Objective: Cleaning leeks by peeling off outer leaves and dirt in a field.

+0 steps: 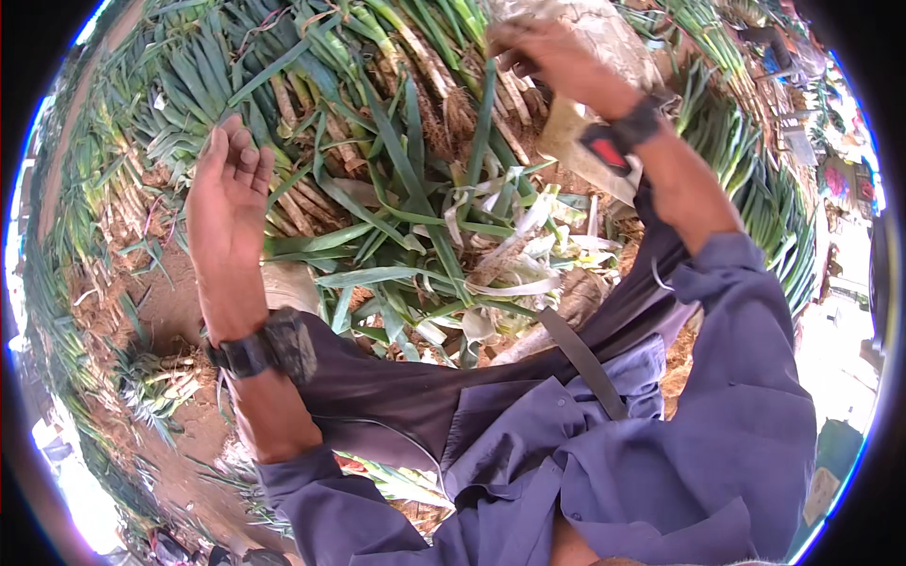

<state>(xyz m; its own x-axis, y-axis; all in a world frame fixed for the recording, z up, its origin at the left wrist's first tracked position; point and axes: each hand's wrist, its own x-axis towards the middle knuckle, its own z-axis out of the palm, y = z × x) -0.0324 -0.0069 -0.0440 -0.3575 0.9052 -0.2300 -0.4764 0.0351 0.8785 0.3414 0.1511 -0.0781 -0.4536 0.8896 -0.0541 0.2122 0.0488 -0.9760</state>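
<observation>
Head view: bare left hand (229, 195) half open, fingers loosely curled, seemingly empty, at near left of heap of long green-leaved, pale-stalked leeks (434, 71). Bare right hand (557, 61) at heap's right, fingers bent; grip unclear. Crossed leaves could tear if tugged; loose green-and-white leaf scraps (528, 236) could tangle with stalks.

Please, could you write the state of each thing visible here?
Left hand: half-open, apparently empty
Right hand: fingers bent, grip unclear
Green onions: piled, some roots attached
Loose leaves: scattered between the legs
Wrist straps: fastened
Sleeves: pushed up
</observation>
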